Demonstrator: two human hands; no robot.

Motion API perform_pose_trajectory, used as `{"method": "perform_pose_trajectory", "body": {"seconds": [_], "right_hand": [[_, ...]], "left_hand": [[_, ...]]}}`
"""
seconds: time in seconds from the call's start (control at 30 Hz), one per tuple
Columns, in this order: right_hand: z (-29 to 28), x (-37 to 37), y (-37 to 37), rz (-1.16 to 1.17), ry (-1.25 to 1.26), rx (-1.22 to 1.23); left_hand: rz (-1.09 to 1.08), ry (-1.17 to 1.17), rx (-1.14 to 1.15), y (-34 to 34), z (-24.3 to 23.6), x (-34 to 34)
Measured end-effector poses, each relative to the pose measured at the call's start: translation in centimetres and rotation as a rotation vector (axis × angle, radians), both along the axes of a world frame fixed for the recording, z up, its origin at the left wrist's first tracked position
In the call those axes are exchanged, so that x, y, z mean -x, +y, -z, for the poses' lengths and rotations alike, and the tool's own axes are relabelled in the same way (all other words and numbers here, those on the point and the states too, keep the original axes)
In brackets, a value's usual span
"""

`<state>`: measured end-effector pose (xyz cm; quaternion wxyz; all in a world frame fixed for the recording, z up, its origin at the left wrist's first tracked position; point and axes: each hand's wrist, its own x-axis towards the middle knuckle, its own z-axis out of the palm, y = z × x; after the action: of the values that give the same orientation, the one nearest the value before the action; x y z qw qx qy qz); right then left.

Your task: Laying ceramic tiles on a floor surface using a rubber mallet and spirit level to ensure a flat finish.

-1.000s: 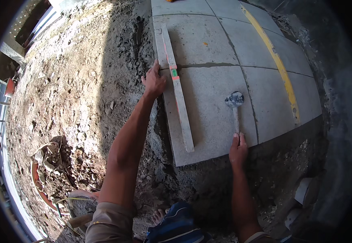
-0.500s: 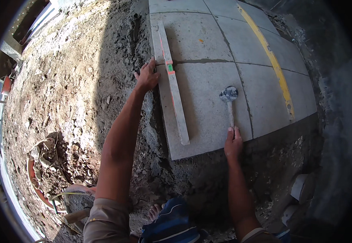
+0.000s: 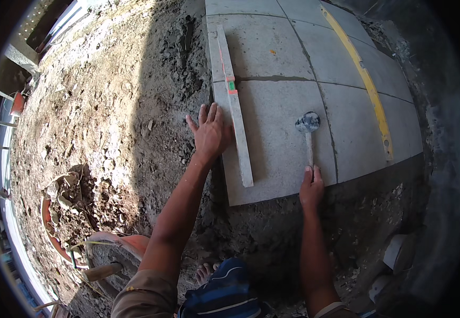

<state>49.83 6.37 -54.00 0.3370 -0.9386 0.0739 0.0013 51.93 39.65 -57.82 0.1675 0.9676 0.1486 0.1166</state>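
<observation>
A rubber mallet (image 3: 308,123) with a dark, white-smeared head rests on the nearest grey floor tile (image 3: 277,159). My right hand (image 3: 311,190) is closed round the end of its pale handle, at the tile's front edge. Along that tile's left side lies a long grey spirit level (image 3: 240,138) with a green vial in an orange mount, reaching onto the tile beyond. My left hand (image 3: 213,132) is spread over the tile's left edge, palm down, its thumb side close against the level. Its fingers point away from me and grip nothing.
A long yellow level (image 3: 367,82) lies across the tiles on the right. Wet mortar (image 3: 179,69) and rough soil border the tiles on the left. At lower left are a round tub (image 3: 50,228) of rubble and a wooden-handled tool (image 3: 103,271). Pale tile offcuts (image 3: 396,250) lie at lower right.
My left hand has slid nearer along the tile's left edge and flattened out, fingers spread. The whole view has shifted slightly; the mallet stays in my right hand on the tile.
</observation>
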Motion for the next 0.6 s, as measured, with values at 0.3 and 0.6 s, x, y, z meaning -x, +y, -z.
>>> {"method": "perform_pose_trajectory", "body": {"seconds": [0.3, 0.6], "right_hand": [[0.7, 0.1, -1.2, 0.028, -0.062, 0.014], [1.4, -0.8, -0.1, 0.055, -0.026, 0.036]], "left_hand": [[0.060, -0.028, 0.031, -0.6, 0.0, -0.4], [0.086, 0.067, -0.082, 1.5, 0.3, -1.0]]}}
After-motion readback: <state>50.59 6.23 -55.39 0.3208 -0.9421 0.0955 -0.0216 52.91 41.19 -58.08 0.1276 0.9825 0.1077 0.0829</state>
